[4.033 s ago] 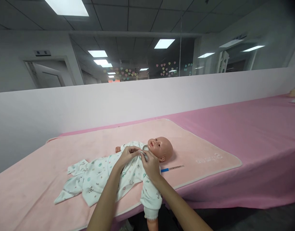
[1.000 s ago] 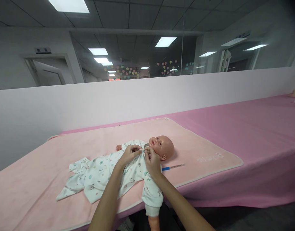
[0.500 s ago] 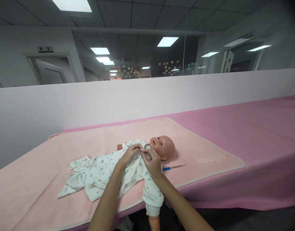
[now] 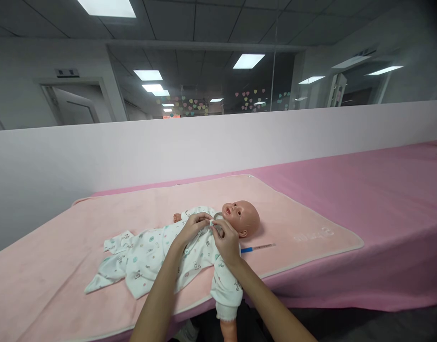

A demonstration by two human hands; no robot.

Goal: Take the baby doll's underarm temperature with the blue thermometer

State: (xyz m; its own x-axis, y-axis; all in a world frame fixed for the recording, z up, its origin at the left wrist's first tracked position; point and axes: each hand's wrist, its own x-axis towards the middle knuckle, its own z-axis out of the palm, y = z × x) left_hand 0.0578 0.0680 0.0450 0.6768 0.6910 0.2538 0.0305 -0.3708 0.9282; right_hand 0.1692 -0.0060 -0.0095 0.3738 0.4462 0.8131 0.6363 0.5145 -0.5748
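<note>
A bald baby doll lies on its back with its head to the right. It wears a white printed baby outfit whose leg ends lie flat at the left. At the doll's neckline, my left hand pinches the edge of the cloth. Close beside it, my right hand has thumb and fingers closed on the same collar edge. A small pale snap button shows between the fingertips of both hands. One doll arm hangs over the table's near edge; the other lies on the far side.
A peach mat lies under the doll, on a pink tablecloth. A thin stick with a blue end rests beside the doll's shoulder. Behind the table runs a low white wall, with glass above it.
My right fingers have shifted slightly right at the collar, and the pale snap button now shows more clearly. My left hand has hardly moved, and the doll lies as before.
</note>
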